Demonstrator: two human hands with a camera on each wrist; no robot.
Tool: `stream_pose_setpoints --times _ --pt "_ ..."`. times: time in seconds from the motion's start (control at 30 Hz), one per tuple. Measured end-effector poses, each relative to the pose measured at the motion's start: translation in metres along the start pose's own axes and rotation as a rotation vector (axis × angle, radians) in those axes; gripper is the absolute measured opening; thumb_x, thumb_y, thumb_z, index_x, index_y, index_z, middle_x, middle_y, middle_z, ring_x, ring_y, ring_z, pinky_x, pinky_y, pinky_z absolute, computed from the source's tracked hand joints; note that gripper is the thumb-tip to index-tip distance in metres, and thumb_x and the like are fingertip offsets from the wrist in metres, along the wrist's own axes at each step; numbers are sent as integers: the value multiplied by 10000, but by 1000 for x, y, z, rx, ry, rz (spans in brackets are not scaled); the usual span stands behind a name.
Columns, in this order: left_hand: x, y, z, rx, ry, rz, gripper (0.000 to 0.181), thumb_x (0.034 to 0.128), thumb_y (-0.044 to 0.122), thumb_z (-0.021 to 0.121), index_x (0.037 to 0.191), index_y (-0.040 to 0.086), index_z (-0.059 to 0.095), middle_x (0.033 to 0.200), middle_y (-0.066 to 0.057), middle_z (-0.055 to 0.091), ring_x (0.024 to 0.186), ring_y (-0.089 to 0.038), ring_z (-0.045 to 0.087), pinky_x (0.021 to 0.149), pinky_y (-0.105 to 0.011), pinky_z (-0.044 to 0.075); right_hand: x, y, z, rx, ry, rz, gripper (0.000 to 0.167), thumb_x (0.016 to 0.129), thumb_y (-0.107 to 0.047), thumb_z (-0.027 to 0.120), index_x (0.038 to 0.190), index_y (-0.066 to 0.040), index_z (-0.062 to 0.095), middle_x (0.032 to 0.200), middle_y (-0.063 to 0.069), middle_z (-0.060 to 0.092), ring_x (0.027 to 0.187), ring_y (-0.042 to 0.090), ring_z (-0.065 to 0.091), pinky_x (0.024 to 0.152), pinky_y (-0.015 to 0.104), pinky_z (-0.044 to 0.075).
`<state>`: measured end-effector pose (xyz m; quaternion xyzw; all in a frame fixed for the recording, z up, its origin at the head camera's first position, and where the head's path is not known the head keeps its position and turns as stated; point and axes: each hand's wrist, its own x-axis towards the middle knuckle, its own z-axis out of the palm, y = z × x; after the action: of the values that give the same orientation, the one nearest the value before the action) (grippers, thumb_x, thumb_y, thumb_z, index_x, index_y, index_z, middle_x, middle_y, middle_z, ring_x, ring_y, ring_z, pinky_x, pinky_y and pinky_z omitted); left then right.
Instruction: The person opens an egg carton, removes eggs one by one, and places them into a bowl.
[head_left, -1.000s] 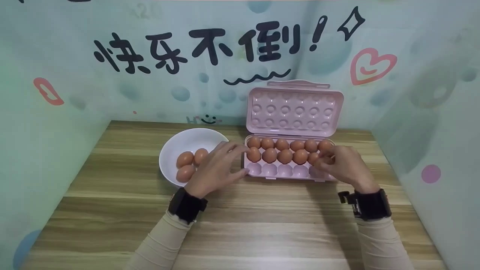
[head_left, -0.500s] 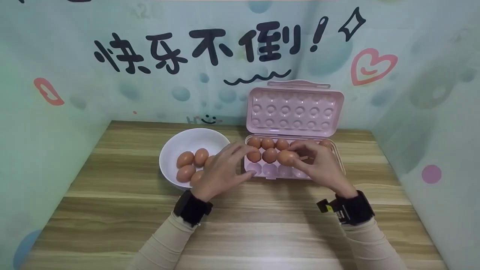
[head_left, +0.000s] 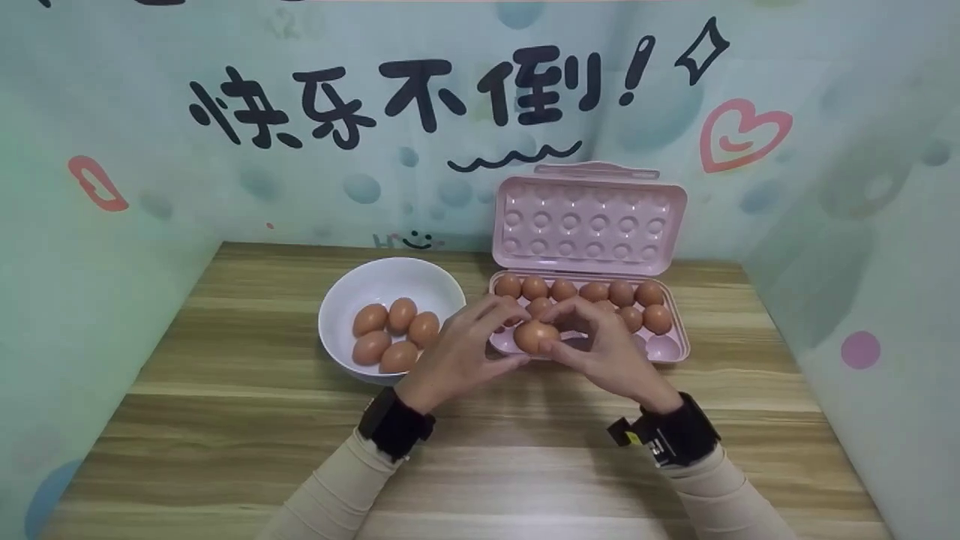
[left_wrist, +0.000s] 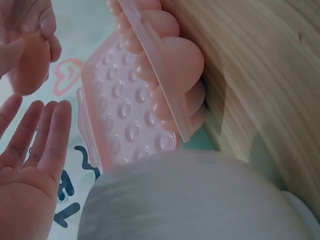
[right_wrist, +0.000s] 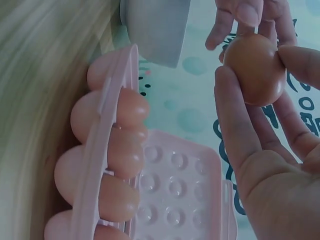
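Observation:
In the head view my right hand pinches a brown egg between thumb and fingertips, held up over the front left of a pink egg box. My left hand is just left of that egg, its fingers extended in the left wrist view. Its fingertips come close behind the egg in the right wrist view; whether they touch it I cannot tell. Brown eggs fill the box's back row and stand in the middle row, partly hidden by my hands. A white bowl to the left holds several brown eggs.
The box's lid stands raised at the back, near a printed backdrop. Bowl and box stand side by side towards the back of a wooden table. Side walls of cloth border the table left and right.
My right hand has moved left from the box's right end, now carrying an egg towards my left hand. My left hand has shifted slightly right, uncovering more eggs in the bowl.

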<state>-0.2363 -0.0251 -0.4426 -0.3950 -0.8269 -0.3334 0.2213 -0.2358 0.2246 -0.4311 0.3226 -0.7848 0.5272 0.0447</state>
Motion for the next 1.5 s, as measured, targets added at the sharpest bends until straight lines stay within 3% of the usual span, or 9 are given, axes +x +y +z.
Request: stream_pose_setpoints --times 0.17,0.4,0.57,0.8,1.0,1.23,1.5 --pt "0 1 4 -29 12 38 447 876 222 886 1246 130 652 1231 -34 653 1113 -196 650 976 -314 554 -1 -1 5 24 -18 -10 305 929 -110 826 1196 -77 682 1227 30 697 1134 289 717 1013 400 579" --pt "0 2 4 -56 17 43 440 870 210 891 1229 105 659 1216 -57 665 1089 -182 653 954 -305 566 -1 -4 7 83 -37 34 278 940 -65 804 1178 -55 661 1234 73 666 1143 263 711 1006 447 584" --pt "1 1 -1 -68 13 21 414 872 193 883 1217 115 668 1204 -41 665 1085 -169 653 942 -285 565 -1 -5 5 85 -30 29 279 944 -58 797 1189 -39 666 1231 93 677 1161 335 695 1003 423 586" --pt "0 -11 -29 13 12 -88 401 890 226 864 1241 136 692 1215 -8 673 1097 -141 652 944 -291 559 -1 -4 0 28 44 50 288 954 -27 773 1222 -24 668 1246 73 688 1135 377 704 965 366 603" --pt "-7 -27 -63 36 -2 -183 385 871 188 881 1205 126 700 1183 -13 671 1040 -142 657 889 -297 580 -1 -1 -6 -93 91 -25 317 920 39 778 1215 34 664 1213 90 694 1099 310 724 957 438 607" --pt "-19 -47 -89 128 -109 -268 369 832 150 881 1137 99 680 1105 -48 655 949 -203 625 827 -368 547 0 1 -21 -362 145 -76 355 903 -34 819 1236 -25 697 1238 75 723 1156 234 674 974 318 562" --pt "-29 -62 -109 205 -295 -410 326 830 157 824 1113 83 680 1077 -89 656 999 -277 609 876 -441 522 1 8 -30 -522 136 -65 385 901 -58 806 1269 -50 694 1220 127 711 1201 294 605 1059 446 461"
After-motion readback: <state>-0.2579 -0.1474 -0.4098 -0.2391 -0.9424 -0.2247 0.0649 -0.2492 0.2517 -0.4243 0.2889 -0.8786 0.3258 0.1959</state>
